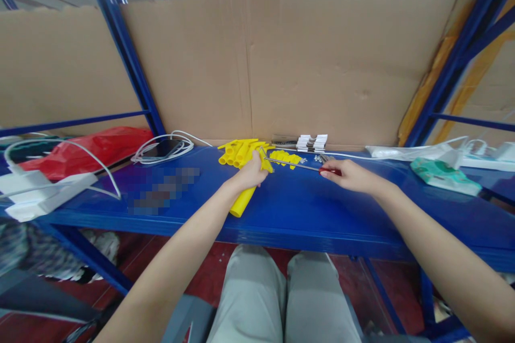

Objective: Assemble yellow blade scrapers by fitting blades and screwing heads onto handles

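Observation:
My left hand (252, 171) is closed around a yellow tube (243, 202), whose wide end points toward me. In my right hand (346, 173) is a screwdriver with a red handle (330, 172); its long thin shaft reaches left to the top end of the held tube. Behind my left hand lies a pile of yellow tubes (233, 154). Several small yellow pieces (285, 157) lie between my hands, just behind the shaft. Small metal parts (317, 159) sit near my right fingertips, too small to make out.
White-and-dark pieces (312, 142) stand by the cardboard (322, 64). A phone (163, 148) with a coiled white cable, a red bag (96, 150) and a power strip (44, 198) are left; a green packet (444, 176) is right. Blue posts frame the table (314, 214).

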`<state>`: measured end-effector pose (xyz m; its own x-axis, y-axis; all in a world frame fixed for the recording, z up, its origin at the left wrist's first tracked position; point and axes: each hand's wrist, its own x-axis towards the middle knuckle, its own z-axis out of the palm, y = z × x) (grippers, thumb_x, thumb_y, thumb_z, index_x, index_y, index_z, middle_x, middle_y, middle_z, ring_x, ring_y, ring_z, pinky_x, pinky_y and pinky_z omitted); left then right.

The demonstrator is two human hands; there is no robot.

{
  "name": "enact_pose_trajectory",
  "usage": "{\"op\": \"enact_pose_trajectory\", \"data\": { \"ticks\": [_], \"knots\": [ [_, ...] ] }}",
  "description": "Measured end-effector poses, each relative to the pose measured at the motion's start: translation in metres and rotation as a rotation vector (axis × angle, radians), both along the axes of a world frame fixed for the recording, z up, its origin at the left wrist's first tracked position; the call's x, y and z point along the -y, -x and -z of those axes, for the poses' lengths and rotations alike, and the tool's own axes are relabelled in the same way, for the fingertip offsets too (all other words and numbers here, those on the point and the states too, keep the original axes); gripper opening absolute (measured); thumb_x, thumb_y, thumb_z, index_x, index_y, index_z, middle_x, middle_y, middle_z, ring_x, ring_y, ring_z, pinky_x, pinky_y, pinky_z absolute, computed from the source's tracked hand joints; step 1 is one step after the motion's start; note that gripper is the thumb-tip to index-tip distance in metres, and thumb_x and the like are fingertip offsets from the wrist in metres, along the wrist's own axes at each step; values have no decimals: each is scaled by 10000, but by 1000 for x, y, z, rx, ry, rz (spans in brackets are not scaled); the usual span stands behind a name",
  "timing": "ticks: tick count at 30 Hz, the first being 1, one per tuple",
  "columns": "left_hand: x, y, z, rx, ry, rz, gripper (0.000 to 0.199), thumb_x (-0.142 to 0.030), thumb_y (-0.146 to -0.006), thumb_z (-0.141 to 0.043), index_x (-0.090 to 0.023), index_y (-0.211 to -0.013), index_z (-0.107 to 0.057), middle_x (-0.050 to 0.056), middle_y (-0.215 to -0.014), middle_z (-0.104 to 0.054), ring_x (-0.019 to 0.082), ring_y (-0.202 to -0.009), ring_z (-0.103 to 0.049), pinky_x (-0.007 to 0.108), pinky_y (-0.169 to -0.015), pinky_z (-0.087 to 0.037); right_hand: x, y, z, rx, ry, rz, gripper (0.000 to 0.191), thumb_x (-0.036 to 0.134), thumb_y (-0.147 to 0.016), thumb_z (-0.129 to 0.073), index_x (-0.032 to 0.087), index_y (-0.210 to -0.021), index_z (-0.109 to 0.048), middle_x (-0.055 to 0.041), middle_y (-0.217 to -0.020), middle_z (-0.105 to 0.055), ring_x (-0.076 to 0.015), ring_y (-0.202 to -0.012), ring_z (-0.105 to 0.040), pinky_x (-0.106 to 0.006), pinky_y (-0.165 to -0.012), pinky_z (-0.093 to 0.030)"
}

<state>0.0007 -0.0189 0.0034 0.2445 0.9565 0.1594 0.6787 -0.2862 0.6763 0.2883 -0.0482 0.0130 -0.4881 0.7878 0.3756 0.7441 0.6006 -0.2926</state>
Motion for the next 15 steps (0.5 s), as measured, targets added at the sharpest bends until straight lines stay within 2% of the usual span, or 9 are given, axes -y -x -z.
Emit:
{"op": "enact_pose_trajectory", "data": {
  "ticks": [5, 8, 12, 15],
  "knots": [
    [0, 0, 0, -58, -53, -17, 543, -130, -817, -491, -104, -1300, -246, -57, -560, -524, 143, -451, -533, 242, -502, -439, -4, -1, 7, -5, -123, 90, 194, 412, -771, -567, 230, -766, -499, -41, -697, -642, -171, -567, -539, -278, -550, -393],
    [0, 0, -1, -126, -82, -46, 553, -138, -816, -483, -79, -1318, -259, -40, -568, -529, 162, -494, -555, 271, -568, -467, -5, -2, 8, 37, -166, 100, 182, 403, -800, -546, 230, -745, -527, -42, -698, -654, -183, -601, -563, -282, -569, -391],
    [1, 0, -3, -149, -94, -44, 574, -147, -816, -491, -83, -1340, -265, -34, -582, -544, 165, -514, -568, 283, -630, -477, -3, -1, 5, 92, -136, 93, 205, 412, -838, -514, 233, -794, -605, -59, -800, -700, -210, -702, -617, -300, -628, -418],
    [2, 0, -5, -112, -73, -51, 523, -165, -826, -500, -100, -1308, -306, -47, -560, -526, 156, -481, -556, 269, -595, -468, -2, 1, 6, 87, -90, 97, 222, 400, -860, -478, 228, -833, -617, -79, -854, -710, -224, -743, -633, -312, -654, -432]
  ]
}}
